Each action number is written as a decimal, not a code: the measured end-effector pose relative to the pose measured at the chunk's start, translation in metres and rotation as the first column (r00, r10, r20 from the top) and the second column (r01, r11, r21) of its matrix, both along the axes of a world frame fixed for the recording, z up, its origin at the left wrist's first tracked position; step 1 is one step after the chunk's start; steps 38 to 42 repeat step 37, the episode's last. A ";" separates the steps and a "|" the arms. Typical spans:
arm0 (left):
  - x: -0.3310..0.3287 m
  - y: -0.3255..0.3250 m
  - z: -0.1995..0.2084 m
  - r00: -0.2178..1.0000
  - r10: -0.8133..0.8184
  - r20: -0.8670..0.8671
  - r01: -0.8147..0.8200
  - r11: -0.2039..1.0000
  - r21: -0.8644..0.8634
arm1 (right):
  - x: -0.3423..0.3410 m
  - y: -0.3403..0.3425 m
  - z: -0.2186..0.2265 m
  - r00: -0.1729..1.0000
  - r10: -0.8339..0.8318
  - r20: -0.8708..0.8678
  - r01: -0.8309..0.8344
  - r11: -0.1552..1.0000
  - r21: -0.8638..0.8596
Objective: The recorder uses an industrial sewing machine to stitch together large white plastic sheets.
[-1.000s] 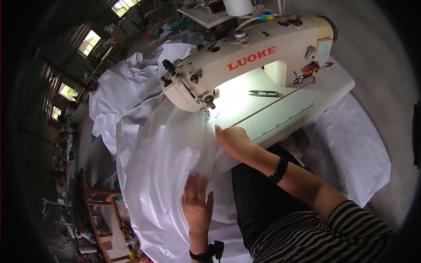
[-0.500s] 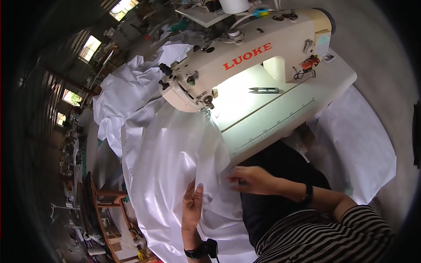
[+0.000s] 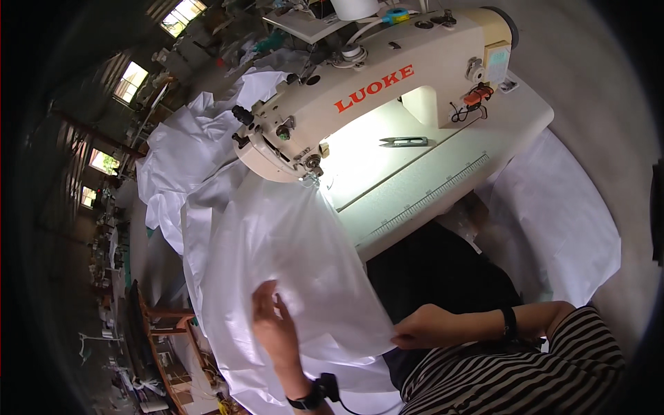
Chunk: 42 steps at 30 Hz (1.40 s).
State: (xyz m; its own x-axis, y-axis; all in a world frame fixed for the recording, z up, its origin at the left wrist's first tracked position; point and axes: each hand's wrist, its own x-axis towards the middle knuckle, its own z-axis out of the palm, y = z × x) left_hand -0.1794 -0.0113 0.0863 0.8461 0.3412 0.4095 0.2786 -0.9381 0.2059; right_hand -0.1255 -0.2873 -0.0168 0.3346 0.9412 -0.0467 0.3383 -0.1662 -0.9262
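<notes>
A big sheet of white, slightly shiny fabric runs from beneath the needle end of a sewing machine down over my lap. My right hand pinches the fabric's right edge near my black-clad thigh. Over the middle of the cloth is my left hand, blurred a little, its fingers apart and nothing gripped; whether it touches the cloth I cannot tell. The machine's lamp lights the needle area, where the fabric's edge lies under the presser foot.
Thread snips lie on the machine bed, which carries a printed ruler. More white fabric is bunched behind the machine's left end, and another white piece hangs at the right. A wooden frame stands at the lower left.
My right hand has moved down and right and now pulls the fabric's edge, smoothing the cloth. My left hand has shifted left and opened off the fold. The view has shifted slightly.
</notes>
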 end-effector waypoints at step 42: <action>-0.016 0.083 -0.060 0.974 0.215 0.070 -0.203 0.968 -0.149 | 0.134 0.051 0.038 0.832 -0.501 0.239 0.527 0.848 -0.054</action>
